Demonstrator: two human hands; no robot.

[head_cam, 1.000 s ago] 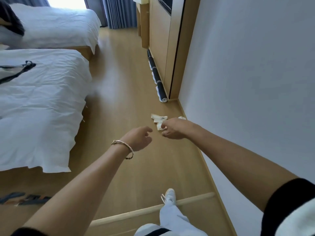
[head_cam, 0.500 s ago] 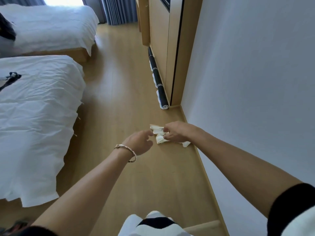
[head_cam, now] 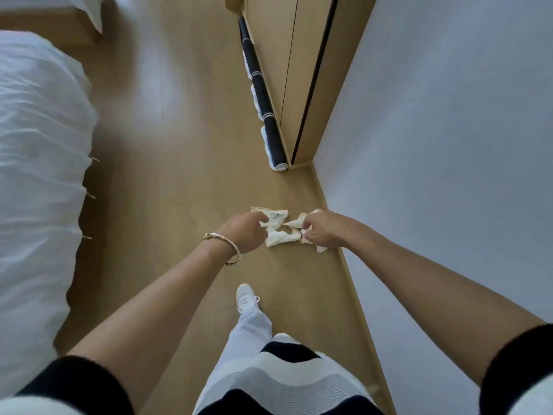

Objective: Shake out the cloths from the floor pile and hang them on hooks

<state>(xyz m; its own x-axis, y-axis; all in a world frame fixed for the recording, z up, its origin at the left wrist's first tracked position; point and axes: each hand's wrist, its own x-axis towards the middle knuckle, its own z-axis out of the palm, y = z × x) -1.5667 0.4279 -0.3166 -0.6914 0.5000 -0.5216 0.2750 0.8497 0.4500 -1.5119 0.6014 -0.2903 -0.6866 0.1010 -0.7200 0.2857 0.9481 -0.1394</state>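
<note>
Both your hands reach down to the cream cloths (head_cam: 279, 236), which sit bunched on the wooden floor (head_cam: 185, 181) close to the foot of the white wall (head_cam: 434, 145). Your left hand (head_cam: 242, 232), with a bracelet (head_cam: 229, 247) at the wrist, has its fingers (head_cam: 258, 217) curled and pinching the left end of the bunch. Your right hand (head_cam: 327, 232) has its fingers (head_cam: 308, 228) clamped on the right end, so the fabric lies between the two grips, with folds poking out above and below them. You cannot tell whether the pile is already off the boards or touching them. Beyond the cloths, a dark rolled mat (head_cam: 263, 94) lies along the base of the wooden cabinet (head_cam: 284, 55). A white bed (head_cam: 36, 175) stands to your left, and your white shoe (head_cam: 245, 296) is planted just behind the hands.
</note>
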